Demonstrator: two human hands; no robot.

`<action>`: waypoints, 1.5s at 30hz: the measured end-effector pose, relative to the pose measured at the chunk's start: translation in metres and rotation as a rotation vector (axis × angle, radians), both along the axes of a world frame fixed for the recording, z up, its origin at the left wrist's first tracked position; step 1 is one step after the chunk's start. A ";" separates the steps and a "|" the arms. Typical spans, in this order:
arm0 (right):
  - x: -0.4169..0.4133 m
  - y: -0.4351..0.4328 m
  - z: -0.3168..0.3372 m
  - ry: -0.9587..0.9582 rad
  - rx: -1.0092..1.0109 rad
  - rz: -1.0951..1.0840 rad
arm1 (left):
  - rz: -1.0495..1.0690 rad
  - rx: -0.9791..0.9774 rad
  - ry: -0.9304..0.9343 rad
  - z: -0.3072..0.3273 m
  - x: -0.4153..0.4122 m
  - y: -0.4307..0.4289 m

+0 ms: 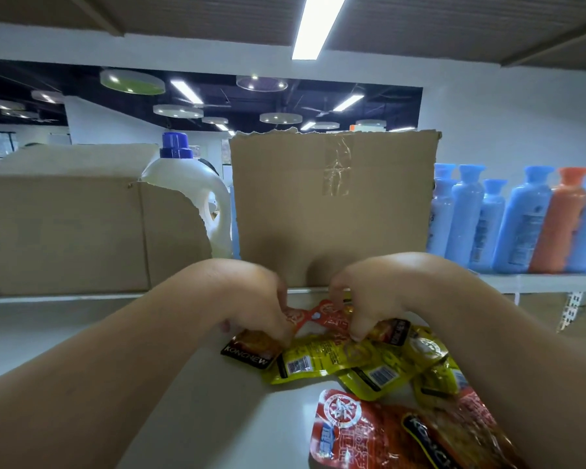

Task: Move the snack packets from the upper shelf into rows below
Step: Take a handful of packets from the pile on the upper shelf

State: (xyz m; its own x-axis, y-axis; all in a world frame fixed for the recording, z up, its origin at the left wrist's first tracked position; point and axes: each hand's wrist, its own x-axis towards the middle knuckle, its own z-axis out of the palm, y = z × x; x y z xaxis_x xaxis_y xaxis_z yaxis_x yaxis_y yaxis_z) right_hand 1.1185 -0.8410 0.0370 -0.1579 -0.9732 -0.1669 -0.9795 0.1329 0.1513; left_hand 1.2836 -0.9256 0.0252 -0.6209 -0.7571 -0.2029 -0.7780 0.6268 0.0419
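Orange foil is what you are gripping: your left hand (pixel 261 306) and right hand (pixel 362 299) both pinch one orange snack packet (pixel 322 316), fingers curled down onto it, on the white shelf (pixel 149 350). Yellow packets (pixel 345 360) lie heaped against its near side, and a larger red packet (pixel 362 431) lies nearest you, to the right. Beyond your hands stands a taped cardboard box (pixel 332 198), with a second box (pixel 65 231) to its left; you cannot see inside either. Between them stands a white jug (pixel 190 194) with a blue cap. Blue bottles (pixel 481 225) and one orange bottle (pixel 562 225) line the far right. Strip lights (pixel 318 25) cross the ceiling.
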 end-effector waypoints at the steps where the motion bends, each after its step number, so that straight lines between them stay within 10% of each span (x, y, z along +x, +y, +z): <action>1: 0.000 0.000 -0.001 0.000 -0.020 0.001 | 0.000 0.012 0.001 0.000 0.001 -0.001; 29: -0.007 0.032 0.037 -0.237 -0.449 -0.116 | -0.283 -0.218 0.344 0.026 0.014 0.016; 45: -0.032 0.223 0.015 -0.412 -0.903 -0.180 | -0.629 -0.455 0.647 0.049 -0.029 0.138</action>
